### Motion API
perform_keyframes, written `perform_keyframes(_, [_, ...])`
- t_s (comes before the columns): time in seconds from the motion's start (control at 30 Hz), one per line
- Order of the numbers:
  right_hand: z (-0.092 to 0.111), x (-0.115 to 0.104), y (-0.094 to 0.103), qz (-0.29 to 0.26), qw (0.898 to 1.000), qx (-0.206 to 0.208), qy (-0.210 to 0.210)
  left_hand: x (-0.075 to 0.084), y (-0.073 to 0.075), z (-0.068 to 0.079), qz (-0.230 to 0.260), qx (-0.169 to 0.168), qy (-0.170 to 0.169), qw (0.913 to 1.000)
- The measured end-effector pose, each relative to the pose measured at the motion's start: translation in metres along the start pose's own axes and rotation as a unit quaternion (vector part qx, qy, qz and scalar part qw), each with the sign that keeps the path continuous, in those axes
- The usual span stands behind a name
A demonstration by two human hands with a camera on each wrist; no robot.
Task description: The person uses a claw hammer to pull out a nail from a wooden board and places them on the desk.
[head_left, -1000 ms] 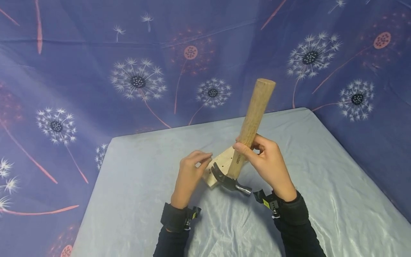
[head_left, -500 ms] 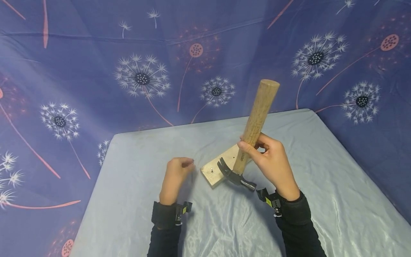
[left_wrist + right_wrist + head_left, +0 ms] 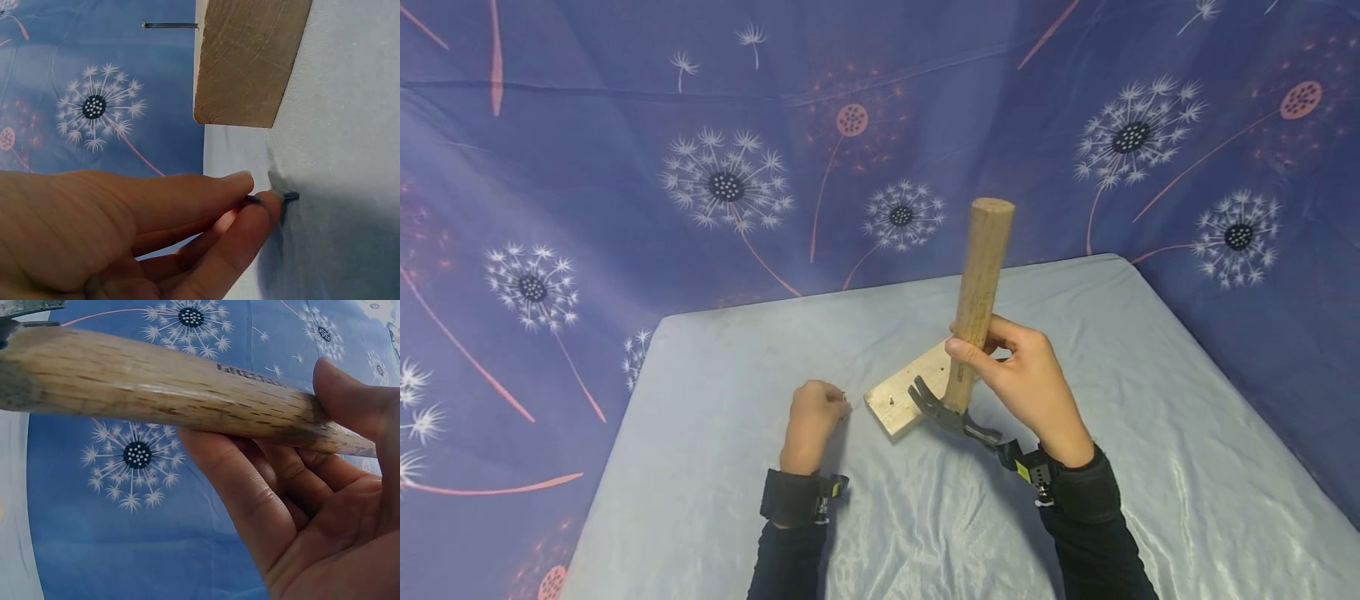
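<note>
Pale cloth [image 3: 722,417] bears a block [image 3: 897,419]; left hand [image 3: 812,419], beside it, grips a nail [image 3: 291,196]; right hand [image 3: 1036,383], a hammer [image 3: 982,279].

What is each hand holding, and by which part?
The right hand holds a hammer by its wooden handle, nearer the metal head; the left hand pinches a nail between its ends.

The hammer handle [image 3: 156,387] is grained wood (faintly glossy), its head [image 3: 952,418] metal, the sheet [image 3: 700,467] satiny cloth.

The head view looks forward and down; the close left wrist view shares its board [image 3: 906,387], the right its hammer [image 3: 977,296].
</note>
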State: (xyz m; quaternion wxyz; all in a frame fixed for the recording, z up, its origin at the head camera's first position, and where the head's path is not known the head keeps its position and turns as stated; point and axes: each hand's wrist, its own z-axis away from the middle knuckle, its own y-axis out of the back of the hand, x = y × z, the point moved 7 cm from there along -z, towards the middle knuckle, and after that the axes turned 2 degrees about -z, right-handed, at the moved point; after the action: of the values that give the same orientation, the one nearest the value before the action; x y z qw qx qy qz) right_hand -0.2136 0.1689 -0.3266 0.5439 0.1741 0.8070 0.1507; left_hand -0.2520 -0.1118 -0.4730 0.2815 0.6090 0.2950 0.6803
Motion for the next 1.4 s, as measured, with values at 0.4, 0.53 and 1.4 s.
perform_keyframes(0.4, [0.001,0.003,-0.007,0.0,1.0,-0.029,-0.003,-0.002,-0.001,0.001,-0.013,0.002,0.024,0.9996])
perform_keyframes(0.53, [0.0,0.004,-0.012,0.002,0.999,-0.036,-0.006,-0.003,0.003,0.001,-0.031,0.018,0.017,0.9992])
perform_keyframes(1.4, [-0.028,-0.015,-0.077,0.051,0.991,-0.12,0.031,0.036,-0.03,-0.005,-0.011,-0.073,-0.191,0.9788])
